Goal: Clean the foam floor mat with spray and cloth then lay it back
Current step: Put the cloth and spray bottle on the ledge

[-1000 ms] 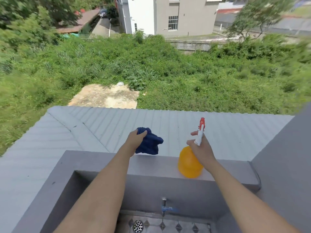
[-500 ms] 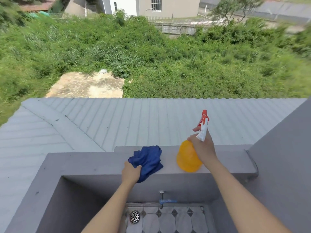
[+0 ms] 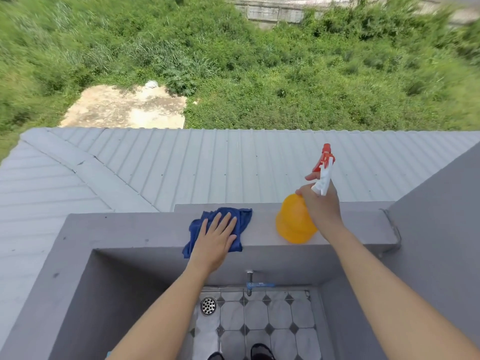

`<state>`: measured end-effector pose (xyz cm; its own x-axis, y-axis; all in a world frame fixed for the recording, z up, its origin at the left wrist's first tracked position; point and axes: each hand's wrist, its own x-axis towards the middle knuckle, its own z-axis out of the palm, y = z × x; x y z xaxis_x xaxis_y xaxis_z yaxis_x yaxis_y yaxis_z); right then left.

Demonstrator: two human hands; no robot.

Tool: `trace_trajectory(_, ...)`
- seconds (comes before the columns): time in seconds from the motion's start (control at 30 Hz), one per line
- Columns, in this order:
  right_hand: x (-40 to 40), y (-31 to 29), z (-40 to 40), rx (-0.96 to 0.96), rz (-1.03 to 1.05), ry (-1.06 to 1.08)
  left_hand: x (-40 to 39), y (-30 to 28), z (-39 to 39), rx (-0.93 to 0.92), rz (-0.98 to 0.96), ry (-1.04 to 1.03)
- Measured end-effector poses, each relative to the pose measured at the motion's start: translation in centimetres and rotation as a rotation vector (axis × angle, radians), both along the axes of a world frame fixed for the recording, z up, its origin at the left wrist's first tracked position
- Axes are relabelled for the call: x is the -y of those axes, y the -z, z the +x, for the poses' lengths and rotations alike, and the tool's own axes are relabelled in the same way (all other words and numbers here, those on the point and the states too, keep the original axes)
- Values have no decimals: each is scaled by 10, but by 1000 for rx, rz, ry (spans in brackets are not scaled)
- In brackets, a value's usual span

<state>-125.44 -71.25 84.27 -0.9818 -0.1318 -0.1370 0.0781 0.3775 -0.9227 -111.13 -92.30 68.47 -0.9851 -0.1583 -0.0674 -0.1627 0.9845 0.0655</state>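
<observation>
Blue, one cloth [image 3: 220, 229] under the flat left hand [image 3: 217, 242]; right hand [image 3: 320, 205] grips one spray bottle [image 3: 296, 224].

- Left hand [image 3: 217, 239] lies flat, fingers straight, on a blue cloth [image 3: 242, 219] spread on a grey ledge [image 3: 135, 229].
- Right hand [image 3: 320, 206] grips the neck of an orange spray bottle [image 3: 293, 224] standing on the ledge.
- Below: tap [image 3: 250, 281], drain [image 3: 208, 305], tiled floor [image 3: 259, 320].

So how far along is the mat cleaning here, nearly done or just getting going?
Hard to say: no foam mat shows in this view. In hand: the left hand lies flat on the blue cloth spread on the grey ledge, and the right hand grips the neck of the orange spray bottle standing there. Whether spraying, wiping and relaying are done or still ahead cannot be told.
</observation>
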Motion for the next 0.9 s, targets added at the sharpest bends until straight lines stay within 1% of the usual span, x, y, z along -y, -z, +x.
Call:
trace_trajectory(0.07,0,3,-1,-8,10,6,1,4,-3,52,15,-36)
trace_trajectory(0.2,4,10,-3,-4,8,27,-3,10,-7,22,40,-80)
trace_trajectory(0.37,5,12,0,-25,-1,48,0,6,-9,6,57,-58)
trace_trajectory(0.5,4,13,4,-38,18,50,-2,1,-11,67,74,-65)
trace_trajectory(0.6,1,9,5,-32,70,11,-4,-6,-11,101,102,-80)
trace_trajectory(0.67,-1,4,6,-21,111,-27,-4,-14,-8,84,128,-106)
trace_trajectory(0.8,-12,0,7,-5,196,-127,-1,-31,-6,73,86,-126)
trace_trajectory(0.9,-25,7,8,47,207,-151,7,-47,-8,72,85,-160)
